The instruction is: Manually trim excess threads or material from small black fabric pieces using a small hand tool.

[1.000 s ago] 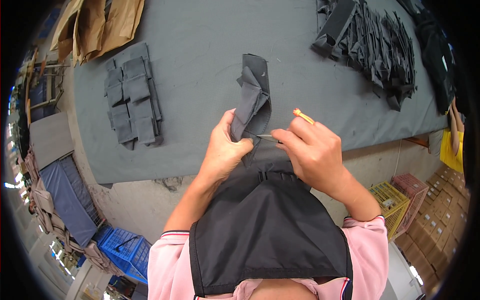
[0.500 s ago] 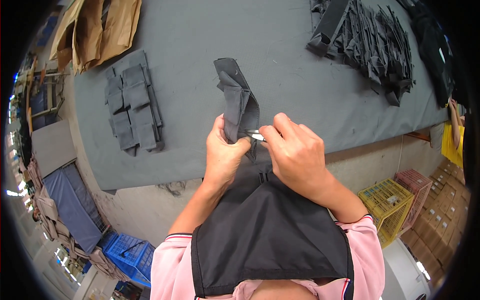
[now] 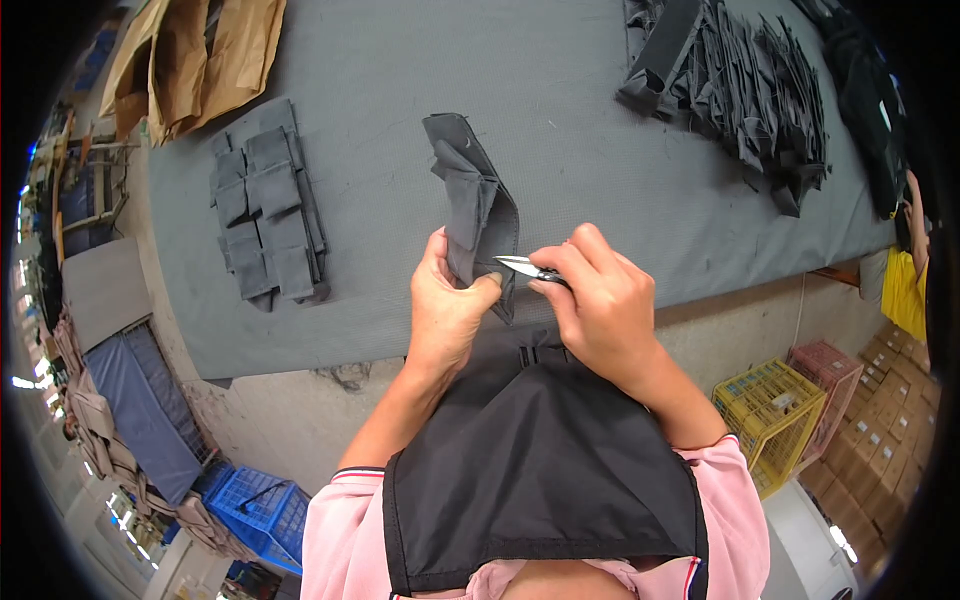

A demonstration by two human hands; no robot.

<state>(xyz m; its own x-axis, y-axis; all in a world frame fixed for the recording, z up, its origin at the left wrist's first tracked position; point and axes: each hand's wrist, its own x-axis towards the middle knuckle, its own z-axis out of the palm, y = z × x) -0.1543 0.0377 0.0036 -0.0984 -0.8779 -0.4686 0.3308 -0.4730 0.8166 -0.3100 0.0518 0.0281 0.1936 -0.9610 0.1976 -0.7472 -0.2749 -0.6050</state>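
No lettering legible; carton labels (image 3: pixel 876 437) (small, pale) unreadable

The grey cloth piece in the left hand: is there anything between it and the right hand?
Only the snips, held in the right hand and pointing toward the grey cloth piece; whether they touch it is unclear. Nothing else visible stands between.

Grey-covered table (image 3: pixel 370 150), pale floor (image 3: pixel 255 410), perhaps concrete

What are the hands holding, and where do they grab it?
The left hand holds a dark grey sewn fabric piece near its lower end; the right hand holds small snips by the handle.
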